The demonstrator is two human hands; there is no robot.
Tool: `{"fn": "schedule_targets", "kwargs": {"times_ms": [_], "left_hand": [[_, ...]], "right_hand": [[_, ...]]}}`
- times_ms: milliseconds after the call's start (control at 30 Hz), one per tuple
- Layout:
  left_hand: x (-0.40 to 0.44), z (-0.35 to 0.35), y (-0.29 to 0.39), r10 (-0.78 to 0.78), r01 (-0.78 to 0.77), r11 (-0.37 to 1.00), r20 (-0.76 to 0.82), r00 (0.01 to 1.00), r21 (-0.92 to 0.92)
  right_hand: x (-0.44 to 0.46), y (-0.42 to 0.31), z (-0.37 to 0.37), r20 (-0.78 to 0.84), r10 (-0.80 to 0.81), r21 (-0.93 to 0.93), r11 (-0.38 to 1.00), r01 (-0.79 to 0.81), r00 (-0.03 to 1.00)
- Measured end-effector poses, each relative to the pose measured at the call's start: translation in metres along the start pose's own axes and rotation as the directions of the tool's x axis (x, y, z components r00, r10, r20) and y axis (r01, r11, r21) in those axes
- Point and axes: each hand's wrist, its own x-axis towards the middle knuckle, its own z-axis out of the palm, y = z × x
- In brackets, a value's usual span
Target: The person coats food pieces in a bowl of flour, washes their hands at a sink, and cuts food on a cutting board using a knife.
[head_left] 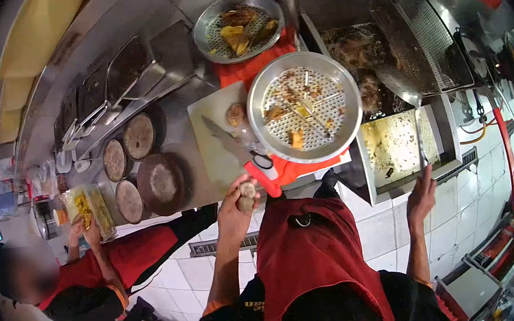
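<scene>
My left hand (233,217) is closed around a pale brown, rounded piece (247,191) in front of the counter edge; its kind is unclear. Close by, a knife (222,134) lies on the cutting board (209,159), along with a brown lump (236,114). Scissors with black handles (263,160) rest near a red cloth (296,167). My right hand (423,197) grips the long handle of a skimmer (398,85), whose head is over the dark oil of the fryer (351,42). A round perforated pan (352,108) with fried scraps stands between my hands.
Another perforated pan (202,37) holding fried pieces is at the back. A wire basket (422,27) hangs at the fryer's right. Several round dark pans (161,179) sit to the left. A co-worker (85,269) at far left handles yellow food above a container.
</scene>
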Motion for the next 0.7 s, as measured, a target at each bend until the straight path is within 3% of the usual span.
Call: {"fn": "schedule_targets", "kwargs": {"times_ms": [133, 200, 267, 333, 400, 467, 500, 567, 667, 700], "left_hand": [[0.021, -0.024, 0.045, -0.016, 0.002, 0.988, 0.091, 0.996, 0.152], [0.030, -0.033, 0.063, -0.002, -0.031, 0.962, 0.121, 0.993, 0.271], [0.042, -0.053, 0.071, -0.006, -0.024, 0.962, 0.108, 0.994, 0.271], [0.058, -0.073, 0.072, -0.026, -0.003, 0.955, 0.096, 0.995, 0.298], [0.064, -0.075, 0.074, 0.000, -0.027, 0.901, 0.063, 0.998, 0.433], [0.069, -0.084, 0.073, 0.046, -0.063, 0.823, 0.046, 0.998, 0.565], [0.067, -0.085, 0.074, 0.057, -0.085, 0.778, 0.065, 0.996, 0.623], [0.071, -0.084, 0.079, 0.084, -0.140, 0.671, 0.113, 0.990, 0.728], [0.090, -0.095, 0.080, 0.264, -0.492, 0.051, 0.464, 0.846, 0.869], [0.091, -0.093, 0.080, 0.263, -0.481, -0.009, 0.466, 0.845, 0.877]], "right_hand": [[-0.020, -0.043, -0.057, -0.192, 0.083, -0.009, 0.996, -0.086, 0.978], [-0.016, -0.055, -0.083, -0.358, -0.045, -0.113, 0.994, 0.005, 0.933], [0.012, -0.091, -0.113, -0.424, -0.095, -0.148, 0.988, 0.034, 0.901], [0.043, -0.120, -0.129, -0.357, 0.066, -0.109, 0.988, -0.112, 0.932], [0.080, -0.121, -0.122, -0.369, -0.042, -0.127, 0.992, -0.006, 0.929], [0.112, -0.100, -0.100, -0.254, 0.082, -0.186, 0.974, -0.131, 0.964], [0.124, -0.101, -0.093, -0.261, 0.043, -0.205, 0.974, -0.098, 0.964], [0.149, -0.084, -0.071, -0.329, -0.084, -0.312, 0.950, -0.024, 0.941], [0.173, -0.095, -0.070, -0.201, 0.095, -0.313, 0.937, -0.155, 0.975], [0.177, -0.093, -0.066, -0.229, 0.016, -0.301, 0.950, -0.086, 0.973]]}}
